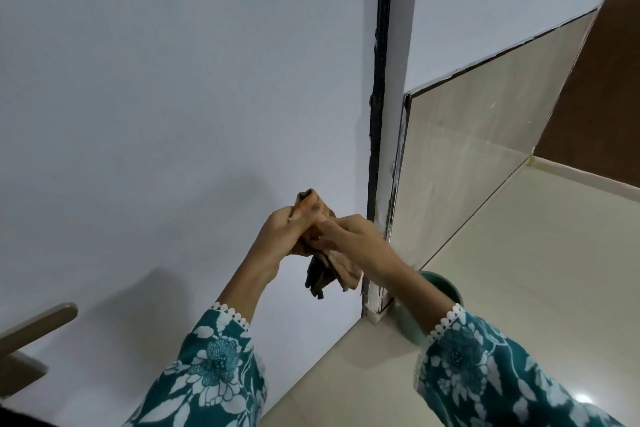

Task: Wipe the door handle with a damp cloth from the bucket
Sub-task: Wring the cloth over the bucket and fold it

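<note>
A brown, wet-looking cloth (323, 267) is gripped between both hands in front of the pale door. My left hand (285, 232) holds its upper end, and my right hand (349, 236) closes on its middle; the two hands touch. A loose end of the cloth hangs down below them. The metal lever door handle (38, 322) juts out at the far lower left, well apart from both hands. Below my right forearm, the green rim of the bucket (446, 288) shows on the floor, mostly hidden by the arm.
The pale door (173, 97) fills the left half of the view. Its dark edge and white frame (379, 114) run down the middle. Beige wall tiles and floor tiles (519, 270) lie to the right, with a brown panel at the far right.
</note>
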{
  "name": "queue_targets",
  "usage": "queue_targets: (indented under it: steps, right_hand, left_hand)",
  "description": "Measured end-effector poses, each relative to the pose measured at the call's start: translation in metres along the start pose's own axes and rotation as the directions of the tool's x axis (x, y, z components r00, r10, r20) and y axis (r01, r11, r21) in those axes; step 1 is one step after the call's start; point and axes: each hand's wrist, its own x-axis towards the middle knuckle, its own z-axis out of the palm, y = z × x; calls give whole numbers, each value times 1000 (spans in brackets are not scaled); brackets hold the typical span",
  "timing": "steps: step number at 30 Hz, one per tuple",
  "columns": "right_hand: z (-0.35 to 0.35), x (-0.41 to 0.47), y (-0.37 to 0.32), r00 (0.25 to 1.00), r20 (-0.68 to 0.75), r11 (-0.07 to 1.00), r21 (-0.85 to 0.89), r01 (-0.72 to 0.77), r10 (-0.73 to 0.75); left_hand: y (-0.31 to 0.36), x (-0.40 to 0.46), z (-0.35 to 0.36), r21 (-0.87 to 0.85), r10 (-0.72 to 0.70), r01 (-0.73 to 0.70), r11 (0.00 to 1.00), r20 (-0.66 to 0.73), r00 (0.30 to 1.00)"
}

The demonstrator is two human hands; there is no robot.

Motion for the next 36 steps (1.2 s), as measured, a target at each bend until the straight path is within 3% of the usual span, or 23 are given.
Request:
queue_targets:
  steps: [2, 4, 5, 6, 8, 9, 10, 13, 15, 17, 21, 24, 26, 28, 31, 34, 36]
  right_hand:
    - [-13, 7, 7, 998, -53, 997, 71, 24, -21]
    - [-33, 14, 14, 974, -207, 995, -38, 87, -93]
    - [-41, 16, 18, 982, -162, 994, -69, 85, -96]
    - [-46, 16, 22, 997, -21, 997, -25, 69, -69]
    - [-46, 14, 31, 949, 316, 984, 171, -54, -3]
    - [-43, 12, 34, 926, 378, 961, 254, -112, 8]
    - [-38, 10, 35, 931, 364, 932, 331, -148, 19]
    - [-25, 7, 38, 984, 140, 808, 563, -173, 112]
    - [-23, 8, 48, 977, 40, 754, 629, -189, 211]
    - [-25, 8, 59, 953, 12, 758, 603, -248, 302]
    - [-40, 0, 64, 936, 143, 782, 518, -347, 321]
    - [-57, -4, 70, 945, 218, 821, 472, -321, 244]
    - [-64, -6, 74, 979, 73, 950, 237, -203, 191]
    - [-68, -6, 75, 987, -163, 999, 52, -1, 9]
    - [-77, -8, 74, 952, -253, 973, 107, 206, -173]
    - [-90, -9, 79, 965, -250, 958, 247, 147, -83]
    - [-104, -8, 90, 982, -187, 888, 453, 72, 16]
  left_hand:
    - [0, 2, -6, -56, 30, -31, 998, -31, 999]
    - [5, 2, -13, -74, 44, -44, 996, 7, 999]
    - [8, 2, -16, -92, 47, -41, 995, 62, 997]
    - [11, 2, -19, -111, 48, -34, 993, 123, 991]
    - [18, 5, -22, -167, 51, -18, 986, 200, 978]
    - [17, 9, -22, -229, 49, -4, 973, 193, 980]
    - [15, 11, -20, -322, 37, 19, 947, 168, 985]
    - [-9, 18, -9, -559, -128, 202, 804, 170, 977]
    - [-33, 14, 4, -572, -282, 386, 723, 265, 922]
    - [-47, 8, 14, -502, -354, 480, 720, 329, 875]
    - [-46, 6, 21, -269, -244, 329, 905, 305, 921]
    - [-47, 15, 28, -199, -202, 272, 942, 311, 929]
    - [-45, 20, 35, -131, -101, 135, 982, 240, 966]
    - [-45, 27, 44, -58, 87, -80, 995, 133, 987]
    - [-44, 35, 57, -138, 246, -234, 962, 72, 967]
    - [-43, 46, 69, -149, 278, -261, 954, 106, 955]
    - [-43, 57, 80, -142, 272, -253, 957, 137, 953]
